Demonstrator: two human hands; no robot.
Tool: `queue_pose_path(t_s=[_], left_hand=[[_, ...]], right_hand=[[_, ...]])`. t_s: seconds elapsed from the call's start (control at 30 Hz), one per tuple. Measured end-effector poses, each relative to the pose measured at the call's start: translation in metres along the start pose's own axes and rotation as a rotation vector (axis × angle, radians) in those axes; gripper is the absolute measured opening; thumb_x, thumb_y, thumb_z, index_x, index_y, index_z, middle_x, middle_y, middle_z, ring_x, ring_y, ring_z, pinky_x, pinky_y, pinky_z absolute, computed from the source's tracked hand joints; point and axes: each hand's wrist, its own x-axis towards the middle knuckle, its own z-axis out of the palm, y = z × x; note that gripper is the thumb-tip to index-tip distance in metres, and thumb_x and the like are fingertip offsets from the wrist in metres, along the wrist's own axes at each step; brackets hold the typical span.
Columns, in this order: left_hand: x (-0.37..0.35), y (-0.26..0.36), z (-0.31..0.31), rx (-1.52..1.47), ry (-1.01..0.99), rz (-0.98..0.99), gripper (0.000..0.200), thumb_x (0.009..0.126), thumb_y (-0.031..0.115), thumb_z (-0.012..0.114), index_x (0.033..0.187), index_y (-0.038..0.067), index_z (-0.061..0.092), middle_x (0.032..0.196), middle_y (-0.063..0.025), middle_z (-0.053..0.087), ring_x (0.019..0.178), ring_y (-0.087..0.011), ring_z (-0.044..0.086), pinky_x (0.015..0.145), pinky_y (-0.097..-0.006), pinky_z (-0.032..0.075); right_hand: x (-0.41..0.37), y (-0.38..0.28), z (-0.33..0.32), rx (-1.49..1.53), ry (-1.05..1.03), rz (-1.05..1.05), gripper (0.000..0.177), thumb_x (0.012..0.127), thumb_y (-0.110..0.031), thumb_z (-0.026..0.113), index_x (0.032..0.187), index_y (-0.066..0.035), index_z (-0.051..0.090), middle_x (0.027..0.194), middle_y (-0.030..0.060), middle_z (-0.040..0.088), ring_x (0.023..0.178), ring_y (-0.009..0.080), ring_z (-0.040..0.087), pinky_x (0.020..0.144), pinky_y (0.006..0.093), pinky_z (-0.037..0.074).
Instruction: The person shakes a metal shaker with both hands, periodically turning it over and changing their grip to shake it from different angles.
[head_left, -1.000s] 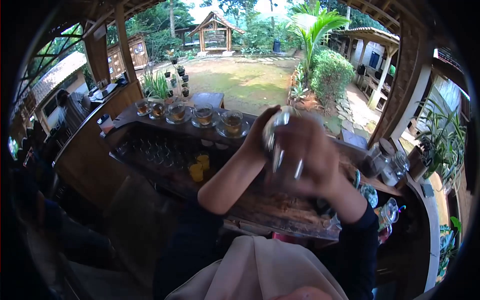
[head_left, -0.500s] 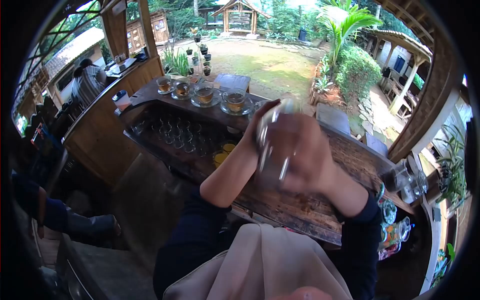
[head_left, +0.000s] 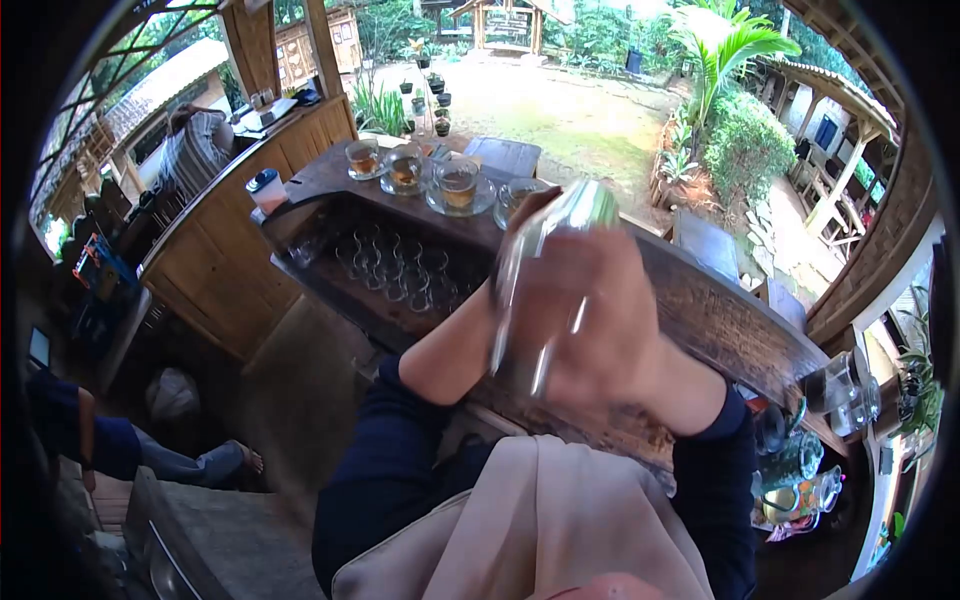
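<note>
Both my hands hold a shiny cocktail shaker (head_left: 522,300) in front of my chest, above the wooden counter. It is tilted and smeared by motion, with bright reflections along its side. My right hand (head_left: 610,310) wraps around its near side, fingers blurred. Most of my left hand (head_left: 524,212) is behind the shaker; part of it shows at the upper left edge. Beyond the hands, glass cups of amber drink (head_left: 458,184) stand on saucers along the counter's far edge. Several clear glasses (head_left: 395,270) sit in the dark recess to the left.
The wooden counter (head_left: 720,310) runs across in front of me. Glass jars (head_left: 845,395) stand at its right end, and more jars (head_left: 800,480) below. A lidded cup (head_left: 266,190) is at the left. One person (head_left: 195,150) bends over another counter; another person's leg (head_left: 200,465) shows lower left.
The shaker has shifted slightly left and stays blurred in both hands. My view has turned, moving the surroundings rightward. The yellow drinks seen before are now hidden behind my left arm.
</note>
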Motion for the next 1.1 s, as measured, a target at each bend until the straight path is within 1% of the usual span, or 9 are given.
queue_pose_path(t_s=[0.1, 0.17, 0.23, 0.37, 0.6, 0.83, 0.93, 1.0, 1.1], left_hand=[[-0.018, -0.019, 0.035, 0.549, -0.456, 0.297, 0.051, 0.089, 0.046, 0.047, 0.12, 0.006, 0.048, 0.116, -0.0218, 0.051, 0.1, -0.0331, 0.057, 0.087, -0.0442, 0.047], [-0.012, 0.007, 0.012, 0.767, -0.792, 0.451, 0.058, 0.088, 0.045, 0.05, 0.132, 0.009, 0.041, 0.13, -0.0223, 0.043, 0.112, -0.0349, 0.051, 0.096, -0.046, 0.042], [-0.022, 0.036, 0.004, 0.568, 0.294, 0.291, 0.038, 0.089, 0.04, 0.05, 0.106, 0.006, 0.056, 0.098, -0.0138, 0.061, 0.091, -0.0267, 0.062, 0.08, -0.0395, 0.052], [-0.004, 0.06, -0.042, 0.287, 0.814, 0.436, 0.035, 0.09, 0.036, 0.05, 0.103, 0.004, 0.058, 0.094, -0.0076, 0.061, 0.086, -0.0203, 0.062, 0.075, -0.0344, 0.053], [-0.041, 0.048, 0.025, 0.639, -0.718, 0.493, 0.048, 0.077, 0.013, 0.069, 0.117, 0.002, 0.044, 0.111, -0.0199, 0.052, 0.103, -0.0326, 0.057, 0.084, -0.0484, 0.05], [-0.024, 0.101, -0.045, 0.234, 0.421, 0.482, 0.038, 0.09, 0.03, 0.044, 0.113, 0.002, 0.053, 0.101, -0.0186, 0.061, 0.094, -0.0275, 0.061, 0.078, -0.0429, 0.053], [-0.052, 0.088, 0.001, 0.563, 0.266, 0.299, 0.04, 0.09, 0.034, 0.045, 0.115, 0.003, 0.053, 0.108, -0.0172, 0.059, 0.099, -0.0288, 0.06, 0.08, -0.0424, 0.053], [-0.069, 0.059, 0.03, -0.11, -0.246, -0.067, 0.045, 0.09, 0.036, 0.049, 0.121, 0.004, 0.048, 0.113, -0.0189, 0.057, 0.102, -0.0334, 0.058, 0.081, -0.0444, 0.052], [-0.065, 0.075, 0.011, 0.488, -0.291, 0.356, 0.053, 0.088, 0.039, 0.053, 0.126, 0.003, 0.043, 0.112, -0.0224, 0.056, 0.097, -0.0322, 0.059, 0.074, -0.0428, 0.054]], right_hand=[[-0.007, -0.023, 0.006, -0.014, 0.097, -0.789, 0.022, 0.066, -0.016, 0.066, 0.088, -0.015, 0.063, 0.098, 0.0047, 0.062, 0.099, 0.0207, 0.059, 0.084, 0.0407, 0.044], [-0.012, 0.001, 0.02, 0.048, 0.137, -0.626, 0.022, 0.067, -0.016, 0.066, 0.089, -0.014, 0.063, 0.096, 0.0069, 0.062, 0.098, 0.021, 0.059, 0.085, 0.0421, 0.044], [-0.018, 0.038, 0.042, 0.036, 0.162, -0.22, 0.023, 0.07, -0.02, 0.066, 0.092, -0.012, 0.063, 0.096, 0.0109, 0.062, 0.098, 0.0228, 0.058, 0.086, 0.044, 0.043], [0.008, 0.075, 0.059, 0.351, 0.129, 0.853, 0.039, 0.068, -0.025, 0.072, 0.101, -0.007, 0.06, 0.1, 0.0131, 0.061, 0.097, 0.0319, 0.058, 0.077, 0.0431, 0.048], [0.013, -0.003, 0.051, 0.079, 0.062, -0.586, 0.027, 0.074, -0.014, 0.061, 0.101, -0.015, 0.062, 0.105, -0.0014, 0.059, 0.109, 0.0143, 0.055, 0.094, 0.0459, 0.037], [0.014, 0.073, 0.097, 0.361, 0.24, 0.718, 0.042, 0.068, -0.023, 0.071, 0.107, -0.011, 0.062, 0.114, 0.0133, 0.057, 0.109, 0.0332, 0.053, 0.093, 0.0467, 0.039], [0.021, 0.035, 0.075, -0.088, -0.106, 0.152, 0.037, 0.068, -0.019, 0.069, 0.104, -0.015, 0.064, 0.112, 0.006, 0.06, 0.113, 0.0308, 0.052, 0.098, 0.0492, 0.035], [0.028, 0.003, 0.077, -0.019, 0.058, -0.261, 0.028, 0.074, -0.013, 0.063, 0.101, -0.023, 0.065, 0.108, -0.0039, 0.061, 0.105, 0.0183, 0.057, 0.099, 0.0474, 0.035], [0.023, 0.009, 0.096, 0.016, 0.244, -0.469, 0.018, 0.073, -0.017, 0.065, 0.091, -0.017, 0.063, 0.104, -0.0031, 0.061, 0.104, 0.0166, 0.058, 0.094, 0.049, 0.04]])
